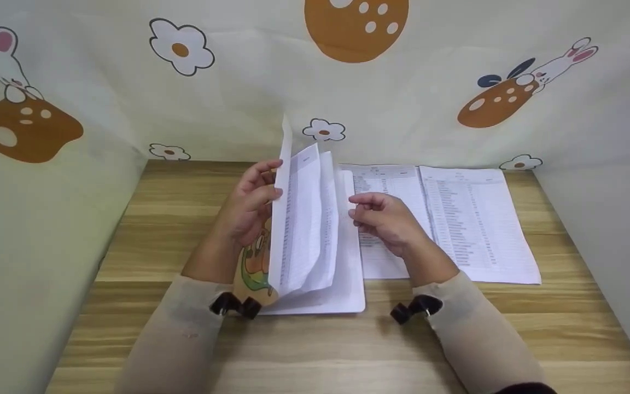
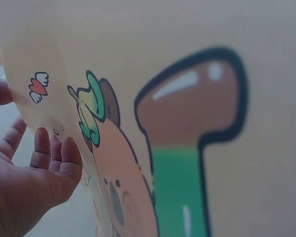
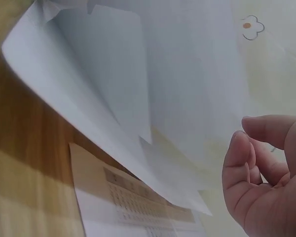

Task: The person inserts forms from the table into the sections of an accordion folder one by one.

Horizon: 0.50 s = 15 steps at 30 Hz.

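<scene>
The left hand [image 1: 249, 208] grips the raised cover [image 1: 280, 230] of an open booklet [image 1: 309, 224], left of the wooden surface's [image 1: 145, 235] middle. The right hand [image 1: 386, 219], fingers bent, is at its right edge; whether it pinches paper, I cannot tell. Printed sheets [image 1: 473, 224] lie along the surface's far edge, rightward.

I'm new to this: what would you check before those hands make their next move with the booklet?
1. Left hand supporting the raised cover: ok.
2. Inner pages lying flat: not ok, they stand raised and fanned.
3. Right hand gripping a page: cannot tell; its fingertips are near the booklet's right edge, but contact is unclear.
4. Printed sheets lying on the table: ok.
5. Those sheets fully visible from the head view: not ok, the booklet and right hand hide part.
</scene>
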Tool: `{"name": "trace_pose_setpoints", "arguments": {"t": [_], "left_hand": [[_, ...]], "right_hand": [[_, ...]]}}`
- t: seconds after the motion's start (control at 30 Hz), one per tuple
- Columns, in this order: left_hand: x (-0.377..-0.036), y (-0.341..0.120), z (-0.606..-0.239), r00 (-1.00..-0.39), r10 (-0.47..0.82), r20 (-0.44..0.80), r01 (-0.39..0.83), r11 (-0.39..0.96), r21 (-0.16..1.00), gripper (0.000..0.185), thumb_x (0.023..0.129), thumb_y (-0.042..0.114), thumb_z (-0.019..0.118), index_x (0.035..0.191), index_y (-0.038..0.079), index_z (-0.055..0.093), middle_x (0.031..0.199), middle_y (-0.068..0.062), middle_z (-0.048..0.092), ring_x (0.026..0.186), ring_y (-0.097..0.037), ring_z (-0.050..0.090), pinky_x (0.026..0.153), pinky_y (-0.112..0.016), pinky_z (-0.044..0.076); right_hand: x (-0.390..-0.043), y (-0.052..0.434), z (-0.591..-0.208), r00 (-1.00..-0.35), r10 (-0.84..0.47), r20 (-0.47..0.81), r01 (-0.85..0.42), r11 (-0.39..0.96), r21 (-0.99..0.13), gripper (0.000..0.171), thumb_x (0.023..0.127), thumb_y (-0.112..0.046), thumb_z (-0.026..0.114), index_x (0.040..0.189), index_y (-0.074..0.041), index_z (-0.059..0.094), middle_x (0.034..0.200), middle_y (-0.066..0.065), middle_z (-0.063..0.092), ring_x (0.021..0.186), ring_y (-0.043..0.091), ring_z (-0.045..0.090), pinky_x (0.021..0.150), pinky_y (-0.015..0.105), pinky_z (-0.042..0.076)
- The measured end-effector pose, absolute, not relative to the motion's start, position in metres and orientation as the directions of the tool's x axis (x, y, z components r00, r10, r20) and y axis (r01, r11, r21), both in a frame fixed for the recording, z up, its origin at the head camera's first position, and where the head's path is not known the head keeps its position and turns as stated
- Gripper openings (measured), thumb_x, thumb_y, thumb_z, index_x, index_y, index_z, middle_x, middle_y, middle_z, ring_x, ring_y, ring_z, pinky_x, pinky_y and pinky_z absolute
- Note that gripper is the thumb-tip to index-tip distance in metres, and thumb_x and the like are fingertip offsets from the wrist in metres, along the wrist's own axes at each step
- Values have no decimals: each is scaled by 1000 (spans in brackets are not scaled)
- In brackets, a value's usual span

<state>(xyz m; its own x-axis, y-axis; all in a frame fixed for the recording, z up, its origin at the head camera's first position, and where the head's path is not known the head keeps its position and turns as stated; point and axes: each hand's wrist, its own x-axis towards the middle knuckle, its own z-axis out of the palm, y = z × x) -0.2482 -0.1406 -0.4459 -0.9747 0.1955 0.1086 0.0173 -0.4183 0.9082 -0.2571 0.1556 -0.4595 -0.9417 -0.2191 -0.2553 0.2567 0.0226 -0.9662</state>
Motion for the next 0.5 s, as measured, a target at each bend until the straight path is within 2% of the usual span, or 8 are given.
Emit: {"name": "trace_pose_setpoints", "arguments": {"t": [0.17, 0.5], "left_hand": [[-248, -141, -445, -975, 194, 112, 22, -416, 909, 52, 94, -4, 55, 142, 14, 57, 121, -10, 55, 122, -39, 55, 92, -40, 57], [-247, -142, -442, -985, 152, 84, 6, -452, 892, 50, 90, -5, 54, 133, 19, 63, 124, -11, 57, 117, -33, 58, 85, -35, 57]], "right_hand": [[-258, 181, -455, -950, -195, -244, 247, 5, -969, 33, 96, -4, 74, 128, -2, 68, 96, -1, 68, 82, 13, 70, 73, 23, 60], [-259, 247, -451, -966, -88, -241, 241, 12, -970, 26, 98, -12, 77, 123, -12, 70, 97, -5, 69, 85, 11, 70, 76, 22, 61]]}}
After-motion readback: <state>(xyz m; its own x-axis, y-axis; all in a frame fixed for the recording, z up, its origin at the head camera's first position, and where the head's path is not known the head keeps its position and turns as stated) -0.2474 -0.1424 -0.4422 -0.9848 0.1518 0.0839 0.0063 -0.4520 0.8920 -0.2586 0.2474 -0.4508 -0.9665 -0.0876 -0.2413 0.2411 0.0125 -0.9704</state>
